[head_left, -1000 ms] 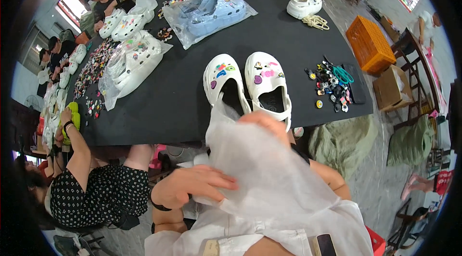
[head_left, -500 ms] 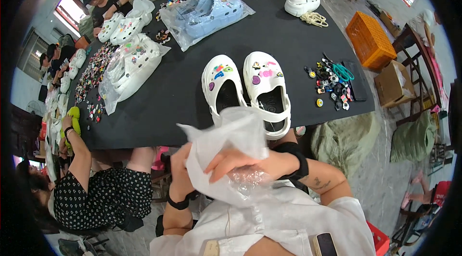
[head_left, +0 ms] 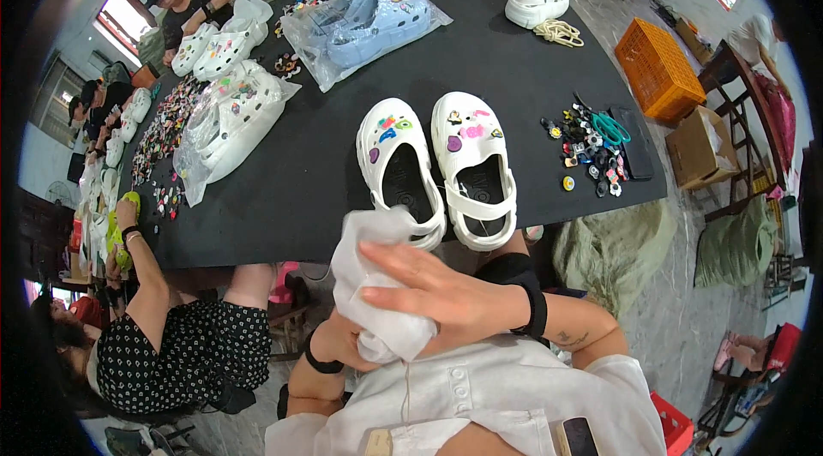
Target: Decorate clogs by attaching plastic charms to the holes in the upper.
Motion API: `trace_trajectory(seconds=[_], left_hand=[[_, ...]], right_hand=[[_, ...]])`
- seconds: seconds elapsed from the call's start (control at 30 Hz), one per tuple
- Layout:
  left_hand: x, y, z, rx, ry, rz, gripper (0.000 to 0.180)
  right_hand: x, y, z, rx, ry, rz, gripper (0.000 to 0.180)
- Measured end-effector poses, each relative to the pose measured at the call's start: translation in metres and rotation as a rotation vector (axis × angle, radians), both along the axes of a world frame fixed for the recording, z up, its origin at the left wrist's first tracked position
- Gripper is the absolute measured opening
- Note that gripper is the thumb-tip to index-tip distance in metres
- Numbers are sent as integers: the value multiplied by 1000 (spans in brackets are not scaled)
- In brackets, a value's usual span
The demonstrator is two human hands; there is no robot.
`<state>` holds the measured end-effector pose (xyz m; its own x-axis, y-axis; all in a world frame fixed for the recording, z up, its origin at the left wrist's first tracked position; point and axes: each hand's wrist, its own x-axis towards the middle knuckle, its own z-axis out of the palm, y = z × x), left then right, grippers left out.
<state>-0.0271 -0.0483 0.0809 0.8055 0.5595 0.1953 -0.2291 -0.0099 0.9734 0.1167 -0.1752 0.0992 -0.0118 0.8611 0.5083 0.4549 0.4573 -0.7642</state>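
Note:
A crumpled thin white sheet (head_left: 369, 255) is bunched between my two hands, just in front of my shirt. My right hand (head_left: 437, 295) presses on it from the right, fingers reaching across its front. Behind and below the bundle, my left hand (head_left: 347, 340) grips it, with most of its fingers hidden. Just beyond, two white clogs, a left one (head_left: 375, 173) and a right one (head_left: 477, 206), rest side by side at the table's near edge, toes pointing away. Colourful charms decorate their toes. Neither hand visibly touches the clogs.
On the black table (head_left: 334, 165) lie a bagged white clog pair (head_left: 227, 135), bagged blue clogs (head_left: 364, 32), loose charms (head_left: 596, 147) beside a dark phone-like slab (head_left: 633, 143), and white clogs with cord (head_left: 536, 3). An orange crate (head_left: 660, 70) stands right. Co-workers sit left and far.
The loosely spread white sheet is now squeezed into a smaller bundle, nearer my left. The clear plastic seen under my right hand no longer shows. Both clogs stay put.

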Motion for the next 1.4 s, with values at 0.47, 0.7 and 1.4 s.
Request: trace_trajectory(seconds=[0.47, 0.7, 1.4], left_hand=[[19, 48, 24, 493, -117, -280, 52], [36, 13, 16, 547, -89, -425, 65], [44, 71, -2, 840, -214, 137, 12]], right_hand=[[30, -25, -13, -64, 466, -319, 42], [36, -12, -27, -11, 722, -274, 25], [31, -28, -6, -64, 252, -379, 53]])
